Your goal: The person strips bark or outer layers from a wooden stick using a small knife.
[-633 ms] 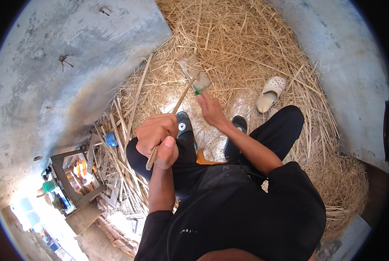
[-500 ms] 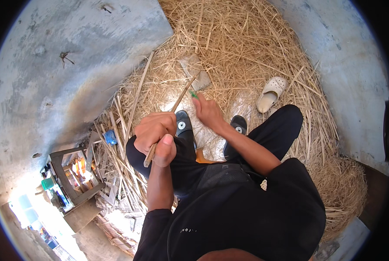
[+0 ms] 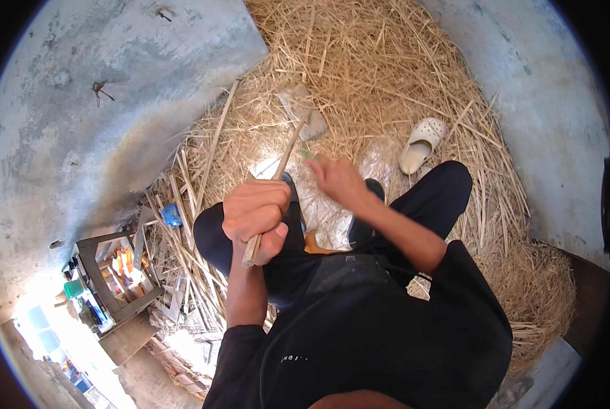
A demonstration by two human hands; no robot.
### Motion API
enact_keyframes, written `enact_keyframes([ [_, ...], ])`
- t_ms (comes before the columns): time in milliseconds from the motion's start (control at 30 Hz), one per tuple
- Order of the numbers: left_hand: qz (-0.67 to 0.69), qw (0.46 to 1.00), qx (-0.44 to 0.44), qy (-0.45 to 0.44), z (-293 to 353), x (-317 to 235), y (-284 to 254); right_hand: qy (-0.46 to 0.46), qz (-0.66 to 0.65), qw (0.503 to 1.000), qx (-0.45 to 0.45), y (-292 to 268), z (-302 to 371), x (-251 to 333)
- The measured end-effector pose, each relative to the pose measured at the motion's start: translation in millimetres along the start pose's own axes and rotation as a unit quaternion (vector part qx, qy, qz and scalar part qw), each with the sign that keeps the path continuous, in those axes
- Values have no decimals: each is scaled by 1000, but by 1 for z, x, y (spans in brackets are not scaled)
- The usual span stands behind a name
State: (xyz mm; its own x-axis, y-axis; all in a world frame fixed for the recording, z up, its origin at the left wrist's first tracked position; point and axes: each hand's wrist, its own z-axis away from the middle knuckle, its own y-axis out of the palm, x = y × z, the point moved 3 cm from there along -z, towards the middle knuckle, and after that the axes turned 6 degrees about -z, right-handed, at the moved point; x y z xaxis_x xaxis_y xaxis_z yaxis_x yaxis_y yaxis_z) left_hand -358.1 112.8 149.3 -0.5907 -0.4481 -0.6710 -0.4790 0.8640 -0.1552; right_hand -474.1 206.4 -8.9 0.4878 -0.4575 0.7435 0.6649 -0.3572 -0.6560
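Observation:
My left hand (image 3: 256, 217) is wrapped in a fist round a long, thin wooden stick (image 3: 290, 146). One end of the stick pokes out below my thumb, and the other slants up and away over the straw. Just right of the stick is my right hand (image 3: 339, 180), fingers closed and slightly blurred. A small green thing (image 3: 306, 155) sticks out from its fingertips toward the stick; what kind of thing it is I cannot make out. Between stick and green thing a small gap seems to show.
Loose straw and shavings (image 3: 373, 61) cover the floor. A cream clog (image 3: 422, 144) lies at the right, and long split strips (image 3: 186, 235) lie at the left near a blue scrap (image 3: 171, 215). A wooden frame (image 3: 117, 276) stands against the left wall (image 3: 134, 88).
My left fist has shifted right and slightly up with the stick, which now stands steeper. My right hand has moved a little right and toward me.

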Motion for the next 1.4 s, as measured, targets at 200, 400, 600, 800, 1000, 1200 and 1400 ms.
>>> enact_keyframes([
  [200,12,997,79,-7,-11,1,7,-4,56,997,-57,32,-16,-132],
  [400,14,997,69,-35,-10,-5,7,-74,-114,991,-3,-14,3,6],
  [600,31,994,98,-27,-8,-3,20,106,57,993,-18,32,-45,-132],
  [800,-31,988,-136,-60,-1,9,-1,15,-172,983,-66,6,-23,-70],
  [1000,-185,968,-120,-121,-15,15,-17,-3,-271,956,-113,-20,5,-24],
  [1200,-334,925,-132,-127,-22,0,-8,-31,-271,957,-99,-40,11,20],
  [1400,-373,918,-124,-54,-20,-4,9,23,-114,989,-94,0,-14,-10],
])
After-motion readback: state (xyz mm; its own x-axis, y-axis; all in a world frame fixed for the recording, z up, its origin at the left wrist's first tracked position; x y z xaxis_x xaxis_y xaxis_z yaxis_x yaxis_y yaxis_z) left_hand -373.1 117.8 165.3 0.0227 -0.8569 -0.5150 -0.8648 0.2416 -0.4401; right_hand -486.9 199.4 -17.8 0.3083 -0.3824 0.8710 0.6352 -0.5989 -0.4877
